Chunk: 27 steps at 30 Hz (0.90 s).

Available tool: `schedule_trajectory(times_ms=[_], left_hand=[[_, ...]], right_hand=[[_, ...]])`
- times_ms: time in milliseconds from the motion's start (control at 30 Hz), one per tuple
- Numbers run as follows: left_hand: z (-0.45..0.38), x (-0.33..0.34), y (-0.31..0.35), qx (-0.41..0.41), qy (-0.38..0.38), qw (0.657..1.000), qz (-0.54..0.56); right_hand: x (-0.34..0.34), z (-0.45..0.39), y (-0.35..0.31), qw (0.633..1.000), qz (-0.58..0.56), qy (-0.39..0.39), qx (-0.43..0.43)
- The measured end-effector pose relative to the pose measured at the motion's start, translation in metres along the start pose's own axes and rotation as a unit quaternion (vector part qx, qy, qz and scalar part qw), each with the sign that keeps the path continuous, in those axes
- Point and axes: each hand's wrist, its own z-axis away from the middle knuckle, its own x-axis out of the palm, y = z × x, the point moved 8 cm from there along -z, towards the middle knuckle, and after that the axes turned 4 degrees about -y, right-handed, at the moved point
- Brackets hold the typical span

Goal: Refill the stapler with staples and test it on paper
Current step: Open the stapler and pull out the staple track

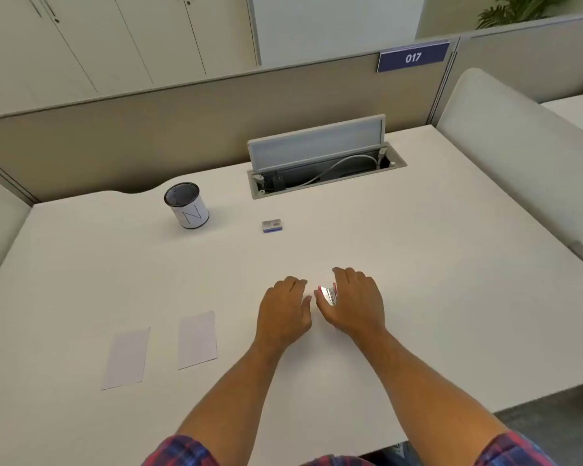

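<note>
A small stapler with a shiny metal part and red edges lies on the white desk, mostly hidden under my right hand, whose fingers curl round it. My left hand rests just to its left, fingers loosely bent, holding nothing. A small staple box sits farther back on the desk, well apart from both hands. Two white paper slips lie flat to the left of my arms.
A mesh pen cup with a white label stands at the back left. An open cable hatch with a raised lid is set into the desk's far side. Partition walls surround the desk.
</note>
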Motion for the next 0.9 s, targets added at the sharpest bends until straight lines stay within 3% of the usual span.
schedule_trajectory(times_ms=[133,367,467,567,700,767,900], left_hand=[[0.002,0.017,0.01,0.008,-0.044,0.999,-0.014],[0.004,0.039,0.017,-0.014,-0.11,0.993,0.025],[0.004,0.038,0.021,-0.074,-0.132,0.977,0.148],[0.006,0.042,0.015,-0.175,-0.138,0.911,0.348],[0.012,0.045,0.021,-0.251,-0.161,0.766,0.569],[0.016,0.04,0.02,-0.26,-0.151,0.738,0.604],[0.025,0.04,0.015,-0.271,-0.148,0.722,0.619]], right_hand=[[0.008,0.017,0.013,0.994,0.005,-0.04,0.1],[0.032,0.015,0.016,0.97,-0.066,-0.168,0.161],[0.034,0.015,0.019,0.952,-0.152,-0.174,0.2],[0.023,0.012,0.025,0.915,-0.287,-0.113,0.261],[0.015,0.007,0.02,0.817,-0.489,-0.088,0.292],[0.014,0.004,0.015,0.806,-0.513,-0.104,0.277],[0.017,0.004,0.011,0.806,-0.515,-0.122,0.263]])
